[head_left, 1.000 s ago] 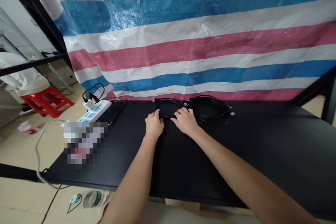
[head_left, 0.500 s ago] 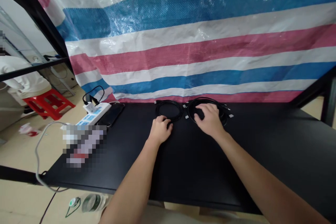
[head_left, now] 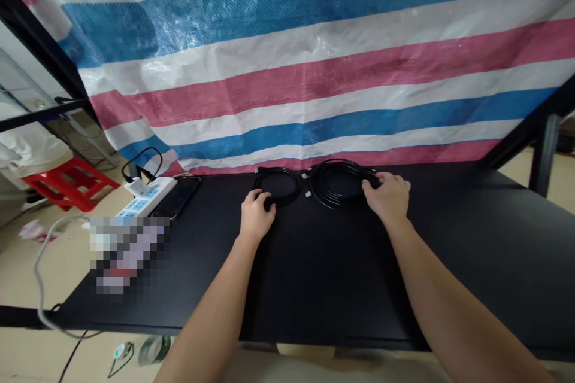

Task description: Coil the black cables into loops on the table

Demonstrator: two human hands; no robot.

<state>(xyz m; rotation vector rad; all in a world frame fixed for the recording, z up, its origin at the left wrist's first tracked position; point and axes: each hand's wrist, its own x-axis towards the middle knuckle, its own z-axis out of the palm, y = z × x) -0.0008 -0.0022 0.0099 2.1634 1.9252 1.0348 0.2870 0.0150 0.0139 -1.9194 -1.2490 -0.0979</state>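
Note:
Two coils of black cable lie on the black table (head_left: 341, 287), near its back edge. My left hand (head_left: 256, 215) grips the lower left of the smaller coil (head_left: 283, 170), its fingers curled over the loops. The larger coil (head_left: 332, 203) lies just to the right, almost touching it. My right hand (head_left: 389, 196) holds that coil's right edge. Small silver-tipped cable connectors (head_left: 308, 194) stick out between the coils.
A white power strip (head_left: 148, 194) with a plugged-in charger and a black smartphone (head_left: 177, 198) lie at the table's left. A pixelated patch (head_left: 128, 254) hides something there. A striped tarpaulin (head_left: 314, 90) hangs behind. A red stool (head_left: 67, 182) stands on the floor.
My right hand has moved from the first coil, across the larger coil's middle, to its right edge. My left hand has slid down to the smaller coil's lower left. The view has shifted slightly.

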